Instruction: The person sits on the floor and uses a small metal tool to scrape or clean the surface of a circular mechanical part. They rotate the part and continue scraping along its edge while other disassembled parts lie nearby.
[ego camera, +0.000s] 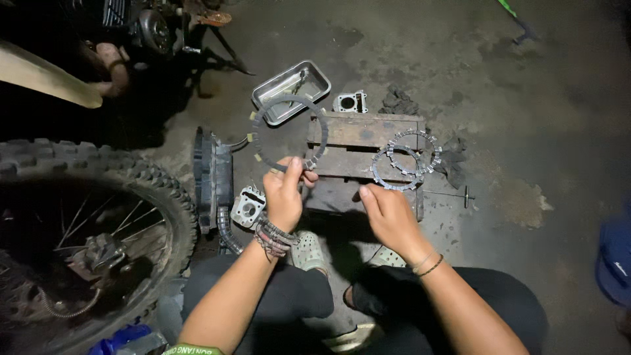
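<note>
My left hand (286,192) holds up a large dark friction ring (257,125) with pale tabs around its edge, pinched at its lower rim. My right hand (388,213) rests on the front edge of a low wooden block (351,135), fingers together, holding nothing. Two toothed metal rings (377,173) lie overlapping on the block just beyond my right hand.
A knobby motorcycle wheel (98,217) fills the left. A metal tray (312,80) and a cylinder part (350,102) lie behind the block; another engine part (247,207) and black housing (211,177) sit left. A T-handle tool (460,194) lies right. Another person's hand (113,66) is upper left.
</note>
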